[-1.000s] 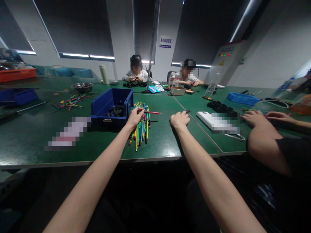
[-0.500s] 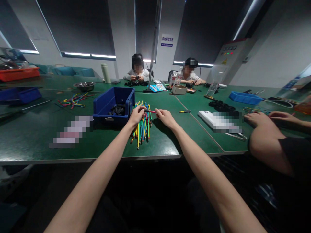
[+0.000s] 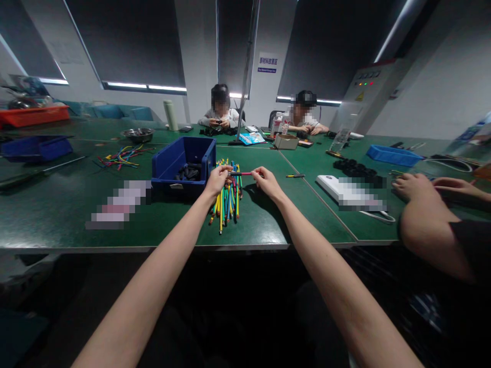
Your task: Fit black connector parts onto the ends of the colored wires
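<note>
Bin (image 3: 209,162): smth plastic. Tabletop (image 3: 261,225): smth, glossy. Bowl (image 3: 137,139): shiny metal. Wires (image 3: 229,200): plastic-coated, w/ sheen.

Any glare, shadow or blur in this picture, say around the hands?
Head view: pale sheen on the green table at left; head view: a dark shadow beneath the right hand; head view: the red-and-black piece it pinches with the left hand lacks fine detail; head view: the orange tray near the left edge looks soft.
</note>
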### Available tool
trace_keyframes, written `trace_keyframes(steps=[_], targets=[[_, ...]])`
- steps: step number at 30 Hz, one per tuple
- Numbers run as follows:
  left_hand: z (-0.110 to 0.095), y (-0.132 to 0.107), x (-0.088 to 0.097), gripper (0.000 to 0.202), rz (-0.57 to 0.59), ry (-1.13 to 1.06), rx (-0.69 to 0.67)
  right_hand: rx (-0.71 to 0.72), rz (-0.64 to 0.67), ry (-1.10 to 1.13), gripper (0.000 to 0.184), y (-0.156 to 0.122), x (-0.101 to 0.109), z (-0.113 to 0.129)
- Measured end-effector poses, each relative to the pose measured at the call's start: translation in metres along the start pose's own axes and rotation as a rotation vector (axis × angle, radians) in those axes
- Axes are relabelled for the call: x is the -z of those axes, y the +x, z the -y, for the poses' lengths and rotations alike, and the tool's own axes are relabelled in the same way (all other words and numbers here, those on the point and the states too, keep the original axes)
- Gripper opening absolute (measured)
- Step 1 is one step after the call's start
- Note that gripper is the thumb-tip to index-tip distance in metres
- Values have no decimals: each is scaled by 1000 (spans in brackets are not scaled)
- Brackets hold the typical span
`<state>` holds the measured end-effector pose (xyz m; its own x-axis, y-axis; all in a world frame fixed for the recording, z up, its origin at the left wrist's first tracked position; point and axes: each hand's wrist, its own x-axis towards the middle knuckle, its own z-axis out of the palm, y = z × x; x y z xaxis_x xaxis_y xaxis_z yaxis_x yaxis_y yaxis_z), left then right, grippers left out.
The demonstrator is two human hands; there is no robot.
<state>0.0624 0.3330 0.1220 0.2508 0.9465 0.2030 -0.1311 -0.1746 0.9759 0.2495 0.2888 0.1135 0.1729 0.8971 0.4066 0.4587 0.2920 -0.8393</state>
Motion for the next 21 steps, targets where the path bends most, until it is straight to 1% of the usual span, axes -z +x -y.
trace_keyframes(steps=[3, 5, 6, 8, 10, 11, 12, 14, 16, 17, 19, 21], targets=[[2, 1, 0, 16, -22, -20, -13, -5, 15, 21, 29, 1, 0, -3], [2, 0, 1, 17, -26, -9, -15, 6, -6, -32, 27, 1, -1, -5], [2, 0, 1, 17, -25, 2, -17, 17, -28, -94, 25, 1, -1, -5], [2, -1, 1, 17, -23, 21, -17, 67, -92, -287, 22, -2, -2, -3], [3, -1, 1, 15, -21, 29, -16, 162, -131, -487, 20, -5, -2, 2], [3, -1, 1, 14, -21, 30, -14, 221, -118, -559, 19, -7, -2, 5], [3, -1, 0, 14, -22, 29, -12, 278, -77, -603, 19, -9, -2, 8], [3, -1, 0, 12, -30, 24, -8, 360, 56, -633, 19, -11, -3, 14], [4, -1, -1, 11, -41, 15, -5, 389, 164, -641, 17, -12, -6, 16], [4, -1, -1, 11, -44, 10, -5, 392, 189, -645, 15, -11, -7, 16], [3, -2, -1, 12, -44, -1, -7, 398, 182, -652, 14, -9, -10, 13], [2, -2, -1, 14, -38, -14, -3, 417, 136, -644, 16, -5, -12, 8]])
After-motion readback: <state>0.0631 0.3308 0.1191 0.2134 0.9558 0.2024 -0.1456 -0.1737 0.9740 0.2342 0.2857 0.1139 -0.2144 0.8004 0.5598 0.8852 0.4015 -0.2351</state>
